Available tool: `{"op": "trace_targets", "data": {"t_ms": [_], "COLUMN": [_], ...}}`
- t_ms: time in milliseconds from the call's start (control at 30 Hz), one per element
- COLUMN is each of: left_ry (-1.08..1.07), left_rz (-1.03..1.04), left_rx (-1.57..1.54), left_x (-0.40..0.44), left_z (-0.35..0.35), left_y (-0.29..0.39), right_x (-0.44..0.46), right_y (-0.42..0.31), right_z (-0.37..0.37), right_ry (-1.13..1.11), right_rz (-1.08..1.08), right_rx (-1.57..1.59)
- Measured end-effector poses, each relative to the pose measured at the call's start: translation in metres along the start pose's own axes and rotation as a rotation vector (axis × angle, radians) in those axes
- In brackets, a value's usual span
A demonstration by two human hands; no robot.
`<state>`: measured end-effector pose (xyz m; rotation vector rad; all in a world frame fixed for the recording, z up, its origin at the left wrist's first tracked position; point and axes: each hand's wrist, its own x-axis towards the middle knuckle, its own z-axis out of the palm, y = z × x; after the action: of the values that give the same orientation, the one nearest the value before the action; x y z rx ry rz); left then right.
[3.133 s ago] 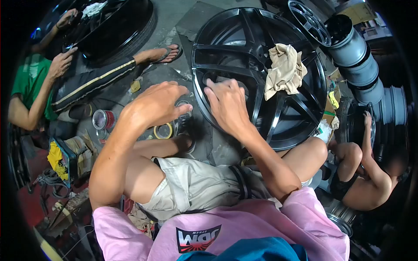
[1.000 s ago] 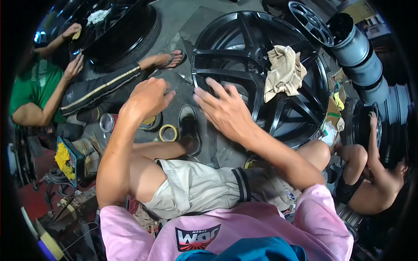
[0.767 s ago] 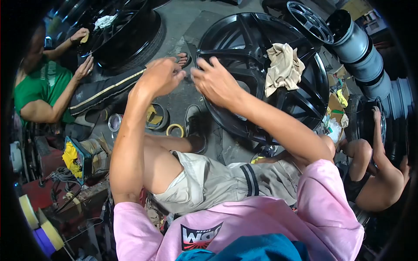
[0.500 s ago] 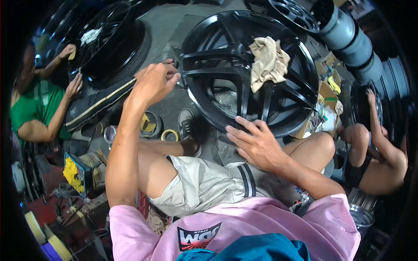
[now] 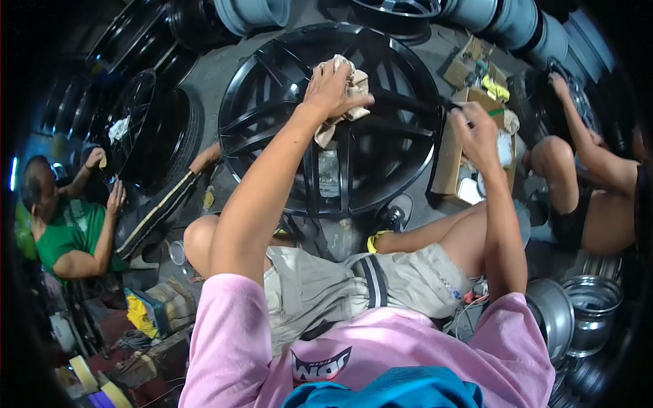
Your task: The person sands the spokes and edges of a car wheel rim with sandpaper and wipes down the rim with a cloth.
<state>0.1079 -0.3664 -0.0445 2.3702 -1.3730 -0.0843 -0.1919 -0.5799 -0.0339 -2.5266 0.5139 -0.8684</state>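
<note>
A large glossy black wheel rim (image 5: 344, 163) with several spokes lies face up in front of my knees. My left hand (image 5: 328, 90) presses on its middle with fingers wrapped over a crumpled beige cloth (image 5: 357, 83), whose lower corner hangs over the spokes. Just past the rim's right edge is my right hand (image 5: 478, 129), raised with curled fingers. A small dark piece shows by its fingertips, but I cannot make out whether the hand holds it.
Right of the rim stands a cardboard box (image 5: 447, 163) with assorted items. Grey wheels (image 5: 476, 13) line the back. A co-worker in a green shirt (image 5: 85, 234) sits left by another black wheel (image 5: 136, 122); another person's arm (image 5: 578, 112) reaches toward a wheel at right. Metal rims (image 5: 590, 319) stand at lower right.
My left hand has come from beside the rim onto the cloth and grips it. My right hand has left the rim's near edge for its right side. The whole view has shifted.
</note>
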Motion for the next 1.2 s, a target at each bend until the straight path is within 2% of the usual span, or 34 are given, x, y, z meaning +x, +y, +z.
{"op": "trace_targets", "data": {"t_ms": [33,100,167,233,300,333,367,433,500,567,633,700,767,833,867,967,1000,1100,1167,1200], "left_ry": [0.053,0.113,-0.017,-0.049,-0.106,-0.214,-0.262,-0.246,-0.136,-0.328,-0.396,-0.178,0.065,0.035,0.033,0.246,0.485,0.759,0.696,0.754], "left_rz": [0.036,0.098,0.212,0.287,0.309,0.285,0.377,0.404,0.036,-0.154,-0.298,-0.323,-0.315,-0.652,-0.651,-0.742,-0.747,-0.808,-0.631,-0.657], "left_rx": [-0.019,0.063,0.004,-0.034,-0.032,-0.073,0.036,0.323,0.359,0.504,0.555,0.089,-0.062,-0.247,-0.249,-0.531,-0.572,-0.612,-0.180,-0.163], "left_x": [0.001,-0.009,-0.045,-0.108,-0.183,-0.208,-0.231,-0.265,-0.276,-0.270,-0.270,-0.287,-0.319,-0.333,-0.332,-0.309,-0.294,-0.276,-0.261,-0.256], "left_z": [0.007,0.020,-0.002,-0.026,-0.048,-0.058,-0.065,-0.073,-0.089,-0.124,-0.128,-0.095,-0.043,-0.037,-0.044,-0.073,-0.077,-0.077,-0.029,-0.003], "left_y": [0.005,0.012,0.020,0.032,0.044,0.049,0.040,-0.008,-0.057,-0.102,-0.125,-0.126,-0.127,-0.081,-0.062,-0.003,0.013,0.012,-0.008,-0.011], "right_x": [-0.003,-0.004,0.003,0.010,0.018,0.021,0.024,0.030,0.032,0.036,0.037,0.039,0.034,0.033,0.032,0.032,0.033,0.040,0.044,0.045], "right_y": [0.002,0.010,-0.001,-0.011,-0.028,-0.035,-0.040,-0.049,-0.059,-0.064,-0.062,-0.058,-0.056,-0.053,-0.048,-0.042,-0.041,-0.050,-0.068,-0.079], "right_z": [-0.006,-0.017,-0.021,-0.020,-0.019,-0.018,-0.016,-0.014,-0.014,-0.014,-0.013,-0.015,-0.018,-0.018,-0.017,-0.011,-0.009,-0.005,-0.006,-0.010], "right_ry": [0.076,0.071,0.025,0.003,0.011,0.010,0.003,-0.028,-0.075,-0.056,-0.052,-0.042,-0.103,-0.124,-0.124,-0.138,-0.123,-0.124,-0.131,-0.153], "right_rz": [0.074,0.139,0.201,0.158,0.086,0.088,0.086,0.035,0.043,-0.031,-0.038,-0.044,-0.003,0.027,0.026,0.031,0.035,0.034,-0.010,-0.006], "right_rx": [0.097,0.036,0.085,0.117,0.169,0.214,0.233,0.270,0.300,0.335,0.331,0.310,0.333,0.320,0.323,0.293,0.285,0.290,0.331,0.306]}}
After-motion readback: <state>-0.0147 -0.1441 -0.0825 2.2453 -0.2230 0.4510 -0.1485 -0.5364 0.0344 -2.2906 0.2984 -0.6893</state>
